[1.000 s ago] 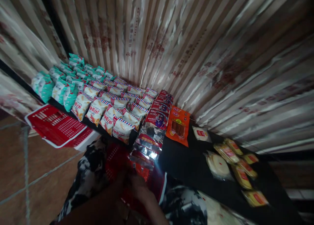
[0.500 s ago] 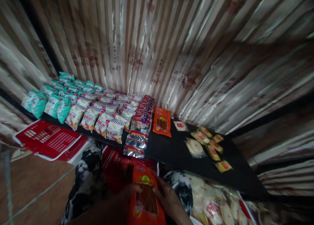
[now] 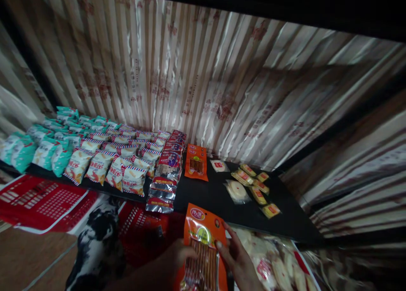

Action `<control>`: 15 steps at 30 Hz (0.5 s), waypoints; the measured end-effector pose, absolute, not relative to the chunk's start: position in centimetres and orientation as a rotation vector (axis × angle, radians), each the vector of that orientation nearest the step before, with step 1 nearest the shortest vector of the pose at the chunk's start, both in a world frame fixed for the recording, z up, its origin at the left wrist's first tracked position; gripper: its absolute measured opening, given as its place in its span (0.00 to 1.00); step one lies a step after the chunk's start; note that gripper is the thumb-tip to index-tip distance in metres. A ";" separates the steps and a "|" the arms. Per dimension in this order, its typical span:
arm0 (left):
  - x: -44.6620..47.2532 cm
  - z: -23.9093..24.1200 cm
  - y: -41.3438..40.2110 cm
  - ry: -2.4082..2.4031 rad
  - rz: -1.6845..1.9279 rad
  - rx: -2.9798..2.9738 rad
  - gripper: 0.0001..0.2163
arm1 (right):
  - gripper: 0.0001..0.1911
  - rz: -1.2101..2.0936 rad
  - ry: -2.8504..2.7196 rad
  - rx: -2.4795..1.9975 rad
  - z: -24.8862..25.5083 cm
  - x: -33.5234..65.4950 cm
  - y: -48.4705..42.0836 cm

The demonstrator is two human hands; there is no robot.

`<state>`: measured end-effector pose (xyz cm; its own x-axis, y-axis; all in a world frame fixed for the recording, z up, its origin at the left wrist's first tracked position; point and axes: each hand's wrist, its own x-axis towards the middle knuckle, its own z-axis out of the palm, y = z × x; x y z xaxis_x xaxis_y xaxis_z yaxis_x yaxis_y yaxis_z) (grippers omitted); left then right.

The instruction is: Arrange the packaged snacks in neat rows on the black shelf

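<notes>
Both hands hold one orange snack packet in front of a black shelf of snacks.

Teal bags (image 3: 19, 149) lie far left on the shelf (image 3: 218, 198), then striped bags (image 3: 104, 166) and red-and-silver packets (image 3: 163, 185). The left hand (image 3: 179, 257) has its grip closed on the orange packet (image 3: 203, 248) at the left edge; the right hand (image 3: 236, 259) pinches its right edge. The packet stands upright, below the shelf's front edge. Yellow packets (image 3: 256, 185) lie to the right.

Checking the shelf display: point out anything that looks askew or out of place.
The small yellow packets and the round white packet lie scattered at angles on the black shelf, unlike the neat rows of striped snack bags to the left.
</notes>
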<state>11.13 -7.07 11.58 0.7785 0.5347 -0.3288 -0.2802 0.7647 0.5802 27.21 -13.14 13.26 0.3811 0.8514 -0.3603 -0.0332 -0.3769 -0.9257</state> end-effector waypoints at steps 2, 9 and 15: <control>12.0 11.9 -6.3 0.538 0.490 0.579 0.16 | 0.47 1.026 -0.683 -1.682 13.3 27.3 -12.0; 14.5 12.7 -3.2 0.909 0.658 0.640 0.19 | 0.43 0.805 -0.675 -1.501 11.7 28.8 -6.9; 15.9 11.4 -0.6 1.250 0.725 0.890 0.29 | 0.37 0.756 -0.706 -1.462 8.9 32.0 -1.5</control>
